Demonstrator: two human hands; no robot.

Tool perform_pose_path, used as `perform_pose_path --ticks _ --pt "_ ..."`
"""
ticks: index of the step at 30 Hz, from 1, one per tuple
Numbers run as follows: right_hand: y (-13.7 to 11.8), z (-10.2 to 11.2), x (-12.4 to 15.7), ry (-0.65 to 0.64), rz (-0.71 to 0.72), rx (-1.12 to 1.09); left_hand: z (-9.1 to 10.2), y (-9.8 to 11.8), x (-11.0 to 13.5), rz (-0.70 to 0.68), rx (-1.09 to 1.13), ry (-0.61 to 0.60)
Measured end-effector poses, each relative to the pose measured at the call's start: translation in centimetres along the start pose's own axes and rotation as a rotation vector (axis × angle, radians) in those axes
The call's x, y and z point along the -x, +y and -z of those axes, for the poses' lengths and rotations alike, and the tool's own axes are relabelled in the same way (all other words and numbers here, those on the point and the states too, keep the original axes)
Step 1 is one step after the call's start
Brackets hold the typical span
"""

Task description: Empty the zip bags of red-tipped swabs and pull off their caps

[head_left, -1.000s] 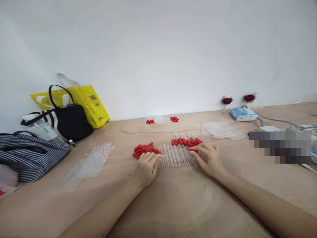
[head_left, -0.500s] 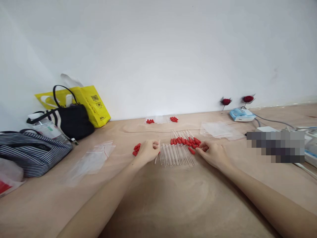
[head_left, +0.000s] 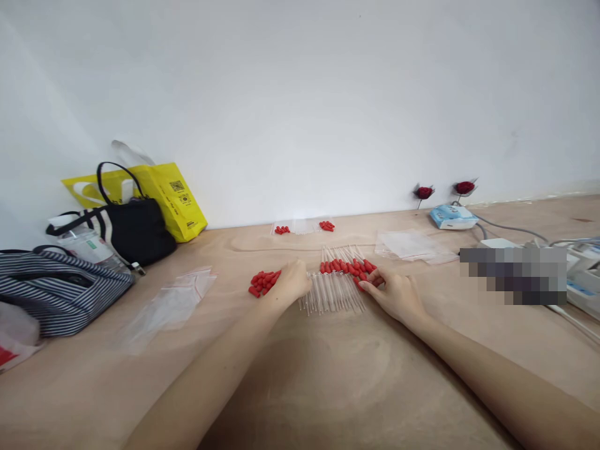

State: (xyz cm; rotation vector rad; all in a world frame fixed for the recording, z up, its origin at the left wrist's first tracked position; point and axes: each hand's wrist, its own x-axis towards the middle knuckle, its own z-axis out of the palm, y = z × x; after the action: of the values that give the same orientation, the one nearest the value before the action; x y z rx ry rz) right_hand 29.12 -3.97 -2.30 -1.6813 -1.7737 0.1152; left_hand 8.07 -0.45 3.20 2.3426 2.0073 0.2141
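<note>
A row of clear glass pipette tubes lies on the wooden table between my two hands. Behind it is a row of tubes fitted with red rubber bulbs. A heap of loose red bulbs lies to the left. My left hand is curled beside that heap, its fingertips at the left end of the tube row, pinching a clear tube. My right hand rests at the right end, fingers pinched on a red bulb.
Clear zip bags lie at the left, and more at the right. Striped, black and yellow bags stand at the far left. Small bagged red bulbs sit by the wall. A tissue pack and cables lie at the right.
My left hand went from the table up to the loose bulb heap and the tube row's left end. My right hand stayed at the right end, handling a red bulb.
</note>
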Motion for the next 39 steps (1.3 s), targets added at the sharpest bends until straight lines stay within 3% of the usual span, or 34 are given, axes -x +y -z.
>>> perform_pose_path --ticks 7,12,16,19,24,31,39 --pt "-0.1 -0.1 0.0 -0.032 0.03 0.064 -0.2 -0.6 0.1 -0.06 -0.019 0.056" --pt "0.3 0.6 -0.2 -0.098 0.04 0.062 -0.7 -2.0 1.9 -0.123 0.028 0.171" --pt "0.4 0.3 -0.2 -0.16 0.019 -0.035 -1.9 -3.5 4.1 -0.442 0.147 0.392" --pt "0.2 -0.1 -0.1 -0.15 0.011 -0.118 -2.4 -4.4 4.9 -0.61 0.178 0.364" --pt "0.6 -0.3 -0.6 -0.13 -0.05 -0.135 -2.6 -5.6 4.6 -0.592 0.17 0.282" --pt "1.5 0.2 -4.4 -0.057 -0.171 0.033 -2.8 -6.0 4.8 -0.614 0.214 0.344" --pt "1.0 -0.4 -5.7 -0.23 -0.213 0.2 -3.1 -6.1 4.9 -0.589 0.262 0.372"
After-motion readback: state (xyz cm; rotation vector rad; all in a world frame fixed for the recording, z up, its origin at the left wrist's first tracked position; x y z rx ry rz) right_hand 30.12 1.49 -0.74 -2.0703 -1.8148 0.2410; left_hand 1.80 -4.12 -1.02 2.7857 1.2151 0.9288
